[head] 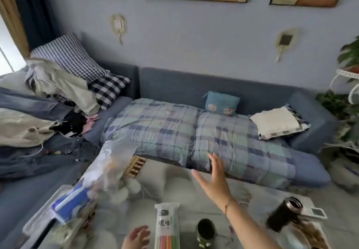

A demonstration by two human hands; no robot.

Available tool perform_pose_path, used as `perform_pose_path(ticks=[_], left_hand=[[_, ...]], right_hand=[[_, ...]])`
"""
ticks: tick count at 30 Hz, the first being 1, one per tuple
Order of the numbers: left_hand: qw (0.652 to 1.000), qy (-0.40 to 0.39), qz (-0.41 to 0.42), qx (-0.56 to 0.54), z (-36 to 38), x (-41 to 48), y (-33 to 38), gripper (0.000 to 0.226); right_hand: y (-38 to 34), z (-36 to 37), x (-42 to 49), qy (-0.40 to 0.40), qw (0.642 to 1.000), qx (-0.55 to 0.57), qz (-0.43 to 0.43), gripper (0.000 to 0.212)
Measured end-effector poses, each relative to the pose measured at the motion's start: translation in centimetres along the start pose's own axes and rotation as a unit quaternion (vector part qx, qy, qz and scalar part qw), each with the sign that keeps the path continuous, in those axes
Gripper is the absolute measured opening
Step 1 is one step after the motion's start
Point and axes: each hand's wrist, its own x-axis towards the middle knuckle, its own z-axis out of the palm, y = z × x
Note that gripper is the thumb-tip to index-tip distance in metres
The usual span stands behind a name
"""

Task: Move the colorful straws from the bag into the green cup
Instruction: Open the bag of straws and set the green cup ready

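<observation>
A long clear bag of colorful straws (167,226) lies upright in the view near the bottom middle of the table, its printed label showing and the straws' coloured ends at the bottom edge. Just right of it stands the dark green cup (206,230). My left hand (137,238) hovers at the bottom edge just left of the bag, fingers relaxed, holding nothing. My right hand (213,178) is raised above the table beyond the cup, fingers spread wide and empty.
A white cloth covers the table (184,186). A dark flask (284,214) lies at the right beside a small white device (316,212). At the left sit a clear plastic bag (110,167) and a blue-white box (71,206) on a tray. A plaid-covered sofa (194,132) stands behind.
</observation>
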Motion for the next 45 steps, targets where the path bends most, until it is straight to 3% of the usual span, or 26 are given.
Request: perform_pose_path(ticks=[5,10,14,18,21,25,28,34,38,45], left_hand=[[0.998,0.004,0.001,0.055,3.9,7.7,-3.4,0.033],[0.995,-0.029,0.012,0.095,5.0,13.9,-9.3,0.053],[0.998,-0.017,0.043,0.048,6.6,18.5,-12.5,0.061],[0.993,-0.043,0.109,-0.005,7.5,20.4,-13.1,0.051],[0.989,-0.089,0.119,-0.016,7.8,20.7,-13.0,0.055],[0.982,-0.103,0.156,-0.027,7.5,20.7,-12.6,0.078],[0.968,-0.158,0.189,-0.045,7.0,16.7,-11.7,0.082],[0.94,-0.22,0.254,-0.052,5.5,6.6,-10.7,0.078],[0.925,-0.247,0.288,-0.013,5.0,0.7,-10.8,0.067],[0.909,-0.262,0.322,0.041,3.7,-5.9,-13.6,0.052]], right_hand=[[11.0,13.1,-4.5,-0.147,0.986,-0.029,0.079,0.081],[19.0,21.9,-6.4,-0.18,0.975,0.004,0.132,0.074],[24.5,26.0,-6.7,-0.186,0.975,-0.032,0.115,0.092],[27.6,28.1,-6.5,-0.181,0.978,0.021,0.1,0.07],[28.2,28.4,-6.8,-0.171,0.98,0.056,0.086,0.064],[27.8,27.6,-8.0,-0.156,0.981,0.104,0.046,0.06],[25.6,25.4,-10.3,-0.133,0.983,0.125,-0.002,0.054],[20.3,18.5,-16.3,-0.104,0.971,0.209,-0.054,0.065],[18.0,14.1,-20.8,-0.106,0.96,0.251,-0.065,0.034],[16.8,9.8,-27.9,-0.107,0.964,0.236,-0.062,0.045]])
